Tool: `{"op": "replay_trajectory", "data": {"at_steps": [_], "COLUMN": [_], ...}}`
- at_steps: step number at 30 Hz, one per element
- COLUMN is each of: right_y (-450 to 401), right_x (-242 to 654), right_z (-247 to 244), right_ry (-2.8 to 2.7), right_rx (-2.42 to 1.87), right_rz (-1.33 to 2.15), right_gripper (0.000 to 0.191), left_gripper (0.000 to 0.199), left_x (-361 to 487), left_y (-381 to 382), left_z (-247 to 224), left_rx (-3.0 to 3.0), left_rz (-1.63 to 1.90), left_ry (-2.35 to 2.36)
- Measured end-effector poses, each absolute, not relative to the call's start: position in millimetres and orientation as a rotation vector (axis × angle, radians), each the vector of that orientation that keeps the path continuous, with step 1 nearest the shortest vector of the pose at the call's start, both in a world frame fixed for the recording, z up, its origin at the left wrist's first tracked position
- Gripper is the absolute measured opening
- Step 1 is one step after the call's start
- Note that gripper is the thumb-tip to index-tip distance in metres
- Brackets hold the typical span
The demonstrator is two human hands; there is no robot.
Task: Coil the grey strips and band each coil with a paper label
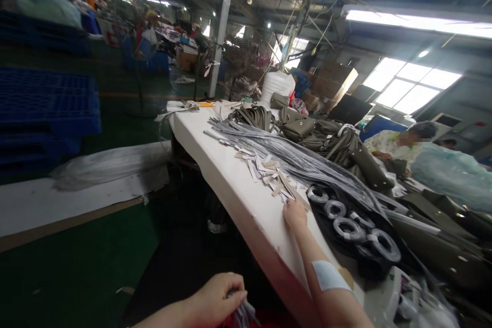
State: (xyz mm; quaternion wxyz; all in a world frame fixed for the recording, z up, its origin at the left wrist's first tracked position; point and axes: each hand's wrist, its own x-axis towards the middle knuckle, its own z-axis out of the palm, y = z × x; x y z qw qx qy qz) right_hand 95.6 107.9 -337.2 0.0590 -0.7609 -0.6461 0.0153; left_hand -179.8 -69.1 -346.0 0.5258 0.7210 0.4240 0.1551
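Observation:
My left hand (221, 294) is low in the view, in front of the table. Its fingers are closed round a bundle of grey, shiny plastic-wrapped strips (243, 313), most of which is cut off by the lower edge. My right hand (295, 215) reaches over the white table (230, 179), fingertips pinched at the near edge of a loose pile of white and tan paper strips (274, 177). A white strip shows at those fingertips. Several coiled straps (347, 228) in clear wrap lie on black material right of my right hand. A pale blue patch (329, 275) sits on my right forearm.
Long plastic-wrapped grey straps (307, 156) run along the table. Beyond them are dark olive bags (300, 128) and straps. A person (400, 143) sits across at the right. Blue pallets (46, 107) and a white wrapped roll (115, 164) are on the left-hand floor.

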Motion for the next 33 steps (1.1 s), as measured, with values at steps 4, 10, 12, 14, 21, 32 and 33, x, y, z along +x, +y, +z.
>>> {"op": "replay_trajectory", "data": {"at_steps": [4, 10, 12, 14, 21, 32, 33], "right_y": [106.9, 60.6, 30.3, -1.3, -51.1, -25.9, -26.4], "right_x": [103.4, 139.0, 149.6, 157.3, 163.6, 162.1, 163.0], "right_z": [-345.2, -340.1, -339.1, -339.8, -350.3, -362.4, -363.1], "right_ry": [-2.052, -2.143, -2.171, -2.197, -2.109, -2.071, -2.071], "right_rx": [-2.349, -2.407, -2.411, -2.407, -2.398, -2.15, -2.141], "right_rz": [-0.048, -0.109, -0.128, -0.13, -0.1, 0.069, 0.075], "right_gripper": [0.023, 0.032, 0.031, 0.029, 0.027, 0.029, 0.03], "left_gripper": [0.023, 0.026, 0.027, 0.027, 0.027, 0.027, 0.028], "left_x": [-178.4, -172.1, -169.7, -167.3, -158.4, -155.7, -155.6], "left_y": [-68.6, -62.5, -60.5, -58.9, -55.9, -60.6, -61.1], "left_z": [-346.0, -343.8, -344.8, -346.5, -347.2, -337.9, -337.5], "left_rx": [1.715, 1.713, 1.708, 1.71, 1.716, 1.77, 1.768], "left_rz": [0.382, 0.328, 0.319, 0.318, 0.272, 0.259, 0.256], "left_ry": [1.016, 0.964, 0.95, 0.934, 0.906, 0.955, 0.956]}}
